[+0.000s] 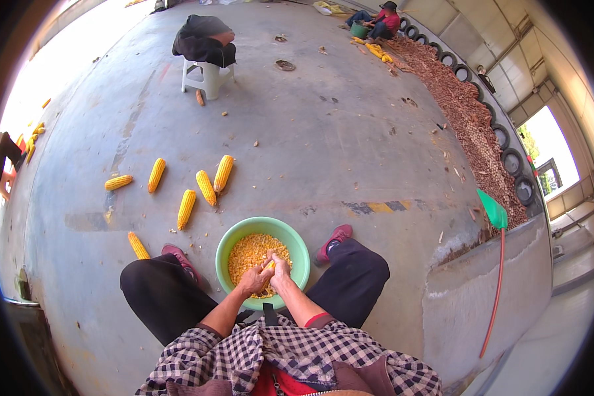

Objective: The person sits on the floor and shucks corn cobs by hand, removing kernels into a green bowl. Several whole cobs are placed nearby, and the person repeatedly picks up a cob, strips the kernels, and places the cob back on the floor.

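A light green plastic basin (pixel 304 260) stands on the floor between my feet, with loose yellow corn kernels (pixel 250 247) in it. Over the basin my left hand (pixel 255 280) and my right hand (pixel 280 271) come together around an ear of corn (pixel 271 265). Only a small yellow part of that ear shows between the fingers; the rest is hidden. Beyond the basin and to its left, several whole ears of corn (pixel 186 210) lie scattered on the concrete. One more ear (pixel 138 246) rests beside my left knee.
A white plastic stool (pixel 209 76) bears dark cloth. Along the right wall, a long heap of corn cobs (pixel 468 119) lies against tyres (pixel 512 162). A green shovel (pixel 495 213) with a red handle stands nearby. Far back, a person (pixel 387 22) sits by a green bucket (pixel 359 29).
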`<action>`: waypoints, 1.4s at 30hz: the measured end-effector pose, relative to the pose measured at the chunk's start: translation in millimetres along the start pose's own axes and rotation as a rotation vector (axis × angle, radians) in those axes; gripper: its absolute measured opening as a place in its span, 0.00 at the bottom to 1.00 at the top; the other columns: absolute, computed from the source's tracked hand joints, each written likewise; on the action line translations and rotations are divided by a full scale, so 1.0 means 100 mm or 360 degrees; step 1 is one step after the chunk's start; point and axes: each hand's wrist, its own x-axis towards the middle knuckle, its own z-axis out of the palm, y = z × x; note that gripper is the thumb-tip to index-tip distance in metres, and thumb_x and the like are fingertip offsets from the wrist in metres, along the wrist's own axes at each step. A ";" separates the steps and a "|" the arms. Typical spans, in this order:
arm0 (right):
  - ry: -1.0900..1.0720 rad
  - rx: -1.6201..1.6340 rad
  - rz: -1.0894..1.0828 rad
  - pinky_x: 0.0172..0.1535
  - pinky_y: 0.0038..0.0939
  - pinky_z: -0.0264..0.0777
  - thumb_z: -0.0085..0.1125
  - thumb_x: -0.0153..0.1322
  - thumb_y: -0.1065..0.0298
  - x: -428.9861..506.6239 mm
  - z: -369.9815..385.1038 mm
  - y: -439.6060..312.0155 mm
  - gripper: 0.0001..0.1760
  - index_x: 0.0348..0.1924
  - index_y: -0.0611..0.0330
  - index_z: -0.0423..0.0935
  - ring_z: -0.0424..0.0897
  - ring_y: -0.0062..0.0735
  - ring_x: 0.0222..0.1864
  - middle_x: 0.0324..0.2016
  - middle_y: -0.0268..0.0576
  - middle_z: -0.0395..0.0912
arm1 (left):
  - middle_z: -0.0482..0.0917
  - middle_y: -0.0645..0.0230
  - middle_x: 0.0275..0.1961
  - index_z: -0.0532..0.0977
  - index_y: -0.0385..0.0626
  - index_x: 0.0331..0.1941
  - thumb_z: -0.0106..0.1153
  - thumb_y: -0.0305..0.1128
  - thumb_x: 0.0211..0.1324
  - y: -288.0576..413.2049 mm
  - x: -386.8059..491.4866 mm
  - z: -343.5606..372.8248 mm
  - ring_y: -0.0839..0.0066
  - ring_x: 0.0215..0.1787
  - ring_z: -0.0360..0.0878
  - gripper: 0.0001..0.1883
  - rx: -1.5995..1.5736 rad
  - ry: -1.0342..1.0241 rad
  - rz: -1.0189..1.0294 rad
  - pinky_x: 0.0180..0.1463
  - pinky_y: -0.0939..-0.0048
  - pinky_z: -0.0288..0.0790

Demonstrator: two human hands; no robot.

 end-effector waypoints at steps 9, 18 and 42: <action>0.0072 0.0095 -0.0045 0.28 0.34 0.71 0.60 0.70 0.59 -0.02 -0.03 0.09 0.13 0.27 0.57 0.72 0.74 0.33 0.23 0.22 0.38 0.73 | 0.81 0.50 0.34 0.77 0.38 0.50 0.42 0.54 0.67 -0.05 0.00 0.04 0.66 0.41 0.82 0.29 -0.0860 -0.0239 -0.0824 0.41 0.68 0.74; 0.0150 -0.0008 -0.0207 0.42 0.30 0.72 0.53 0.71 0.64 0.04 -0.05 0.24 0.15 0.49 0.57 0.77 0.73 0.26 0.39 0.36 0.35 0.74 | 0.74 0.50 0.60 0.61 0.48 0.68 0.45 0.54 0.65 -0.22 0.17 0.18 0.58 0.62 0.71 0.33 -0.0729 -0.0117 -0.0120 0.65 0.66 0.61; 0.0208 -0.0638 -0.0491 0.52 0.34 0.66 0.43 0.75 0.54 -0.31 0.11 0.30 0.21 0.42 0.65 0.76 0.74 0.34 0.46 0.41 0.44 0.77 | 0.80 0.45 0.44 0.78 0.34 0.45 0.45 0.62 0.60 -0.13 0.15 0.11 0.59 0.43 0.79 0.36 -0.0770 -0.0010 -0.0784 0.49 0.63 0.70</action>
